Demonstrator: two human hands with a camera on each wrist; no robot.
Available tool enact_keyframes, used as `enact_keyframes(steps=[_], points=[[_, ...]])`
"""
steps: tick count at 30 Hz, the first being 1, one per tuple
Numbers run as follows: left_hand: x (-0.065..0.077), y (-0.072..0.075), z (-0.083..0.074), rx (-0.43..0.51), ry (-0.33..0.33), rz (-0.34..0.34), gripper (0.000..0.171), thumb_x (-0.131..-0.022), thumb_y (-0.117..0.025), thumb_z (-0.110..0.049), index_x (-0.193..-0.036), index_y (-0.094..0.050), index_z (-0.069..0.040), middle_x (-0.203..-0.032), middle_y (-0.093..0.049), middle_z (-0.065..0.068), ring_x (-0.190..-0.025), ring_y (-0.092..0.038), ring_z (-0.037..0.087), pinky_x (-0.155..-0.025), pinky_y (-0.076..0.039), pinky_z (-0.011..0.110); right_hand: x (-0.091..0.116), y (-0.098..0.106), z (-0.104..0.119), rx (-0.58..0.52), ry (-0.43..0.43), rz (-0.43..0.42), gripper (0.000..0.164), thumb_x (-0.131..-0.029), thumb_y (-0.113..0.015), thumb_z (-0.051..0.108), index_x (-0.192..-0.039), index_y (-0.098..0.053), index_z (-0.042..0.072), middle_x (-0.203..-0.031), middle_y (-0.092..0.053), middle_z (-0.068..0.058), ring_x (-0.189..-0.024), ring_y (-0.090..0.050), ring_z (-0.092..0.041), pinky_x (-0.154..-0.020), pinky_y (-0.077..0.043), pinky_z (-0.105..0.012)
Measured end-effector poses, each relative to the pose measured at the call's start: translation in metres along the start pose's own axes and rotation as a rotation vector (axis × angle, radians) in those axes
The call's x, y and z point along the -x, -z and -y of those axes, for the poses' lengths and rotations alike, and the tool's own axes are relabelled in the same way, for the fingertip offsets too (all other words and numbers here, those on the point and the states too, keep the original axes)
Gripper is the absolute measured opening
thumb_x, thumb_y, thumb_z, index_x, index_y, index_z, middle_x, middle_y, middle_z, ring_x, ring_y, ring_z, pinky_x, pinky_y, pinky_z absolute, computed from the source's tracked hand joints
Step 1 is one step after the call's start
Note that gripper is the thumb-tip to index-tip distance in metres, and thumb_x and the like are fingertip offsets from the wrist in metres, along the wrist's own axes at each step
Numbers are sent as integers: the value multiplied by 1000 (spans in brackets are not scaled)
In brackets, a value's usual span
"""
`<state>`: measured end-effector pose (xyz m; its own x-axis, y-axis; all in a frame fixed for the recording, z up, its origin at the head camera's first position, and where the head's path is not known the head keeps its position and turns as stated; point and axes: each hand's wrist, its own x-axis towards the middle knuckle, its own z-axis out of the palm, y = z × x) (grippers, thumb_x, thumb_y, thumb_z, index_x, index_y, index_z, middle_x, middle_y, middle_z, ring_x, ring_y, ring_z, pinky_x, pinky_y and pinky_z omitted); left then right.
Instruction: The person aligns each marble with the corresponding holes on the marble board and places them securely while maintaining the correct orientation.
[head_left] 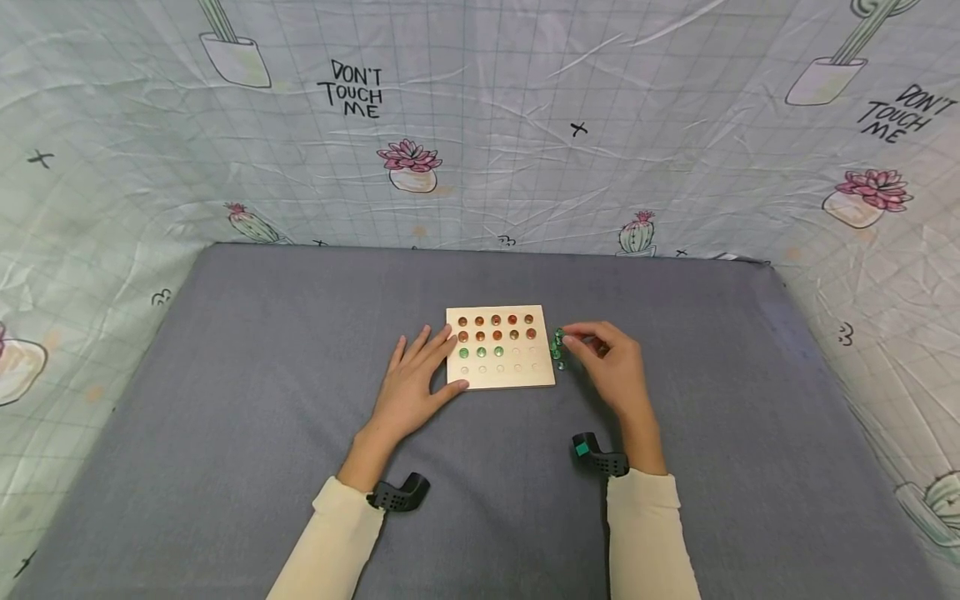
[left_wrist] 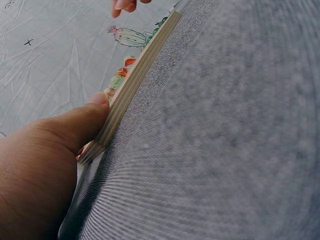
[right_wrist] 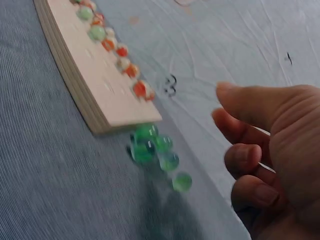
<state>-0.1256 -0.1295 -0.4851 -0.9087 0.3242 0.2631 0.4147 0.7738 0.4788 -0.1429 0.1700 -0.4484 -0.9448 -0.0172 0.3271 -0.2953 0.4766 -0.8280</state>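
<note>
A pale wooden board (head_left: 517, 380) with rows of shallow round hollows lies on the table. Orange-red marbles (head_left: 496, 320) fill its two far rows, and 3 green marbles (head_left: 482, 352) sit at the left of the third row. My left hand (head_left: 407, 397) rests with spread fingers on the board's left edge, its thumb at the near edge. Just off the right side, several loose green marbles (right_wrist: 182, 182) are bunched on the cloth. Close over them is my right hand (head_left: 617, 367), thumb and forefinger slightly apart with nothing visible between them, other fingers bent.
Grey cloth (head_left: 300, 350) covers the table around the board. A patterned fabric sheet (head_left: 510, 200) rises behind the far edge and along both sides. Each wrist carries a black camera mount (head_left: 401, 493).
</note>
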Motion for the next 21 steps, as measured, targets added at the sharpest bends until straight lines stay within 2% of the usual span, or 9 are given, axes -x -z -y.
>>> enact_keyframes(steps=[7, 14, 21], points=[[0, 0, 1, -6, -1, 3, 71, -88, -64, -49, -147, -42, -16, -152, -35, 2, -142, -21, 28, -116, -5, 50, 3, 9, -14, 2, -41, 91, 18, -86, -74, 18, -101, -75, 8, -82, -66, -6, -62, -48, -19, -51, -37, -24], [1, -1, 2, -4, -3, 1, 72, -88, -64, -50, -147, -42, -15, -152, -35, 2, -142, -21, 28, -116, -4, 50, 4, 9, -19, 59, -80, 198, 18, -82, -77, 16, -99, -74, 11, -81, -65, -2, -57, -46, -18, -48, -36, -25], [1, -1, 2, 0, -3, 5, 72, -88, -64, -50, -147, -42, -15, -152, -35, 2, -143, -20, 27, -116, -3, 49, 5, 7, -22, 102, -87, 226, 19, -80, -79, 13, -98, -74, 13, -82, -65, 0, -57, -44, -18, -49, -35, -26]])
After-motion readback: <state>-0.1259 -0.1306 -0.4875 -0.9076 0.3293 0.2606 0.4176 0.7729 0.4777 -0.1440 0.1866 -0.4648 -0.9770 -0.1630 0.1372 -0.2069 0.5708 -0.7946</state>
